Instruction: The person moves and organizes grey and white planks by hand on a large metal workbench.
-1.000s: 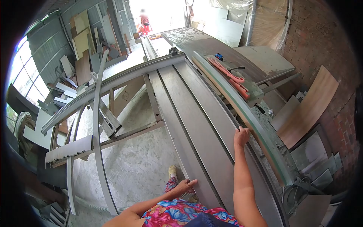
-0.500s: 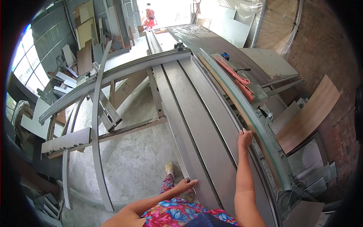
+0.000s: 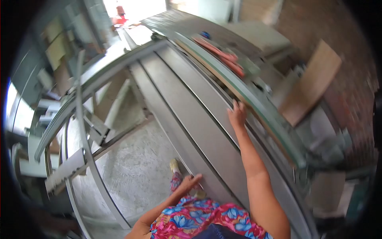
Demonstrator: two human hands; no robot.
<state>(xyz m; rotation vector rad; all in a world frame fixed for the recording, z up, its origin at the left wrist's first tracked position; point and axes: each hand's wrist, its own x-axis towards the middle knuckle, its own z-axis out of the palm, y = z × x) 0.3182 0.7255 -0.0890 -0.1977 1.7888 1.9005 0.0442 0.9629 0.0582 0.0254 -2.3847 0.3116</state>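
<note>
A long grey metal sliding table (image 3: 191, 115) with dark lengthwise grooves stretches away in front of me. My left hand (image 3: 189, 184) is closed around its near left edge, thumb on top and the other fingers partly hidden. Over the table's right edge reaches my right hand (image 3: 238, 114), its fingers apart and slightly bent near the gap beside the green-edged rail (image 3: 254, 97). I see nothing held in it; motion blur hides whether the fingertips touch the edge. On the surface beyond the rail lies a reddish-orange long-handled tool (image 3: 219, 51).
A curved-looking metal fence (image 3: 95, 71) crosses the far end. Left of the table are a frame with a long metal bar (image 3: 85, 135) and concrete floor (image 3: 131, 175). A wooden board (image 3: 312, 83) leans at right. Panels and offcuts stand at left.
The view has turned and blurred, shifting the scene left and up. My right hand has loosened from the table's right edge, its fingers now spread. My left hand stays at the left edge.
</note>
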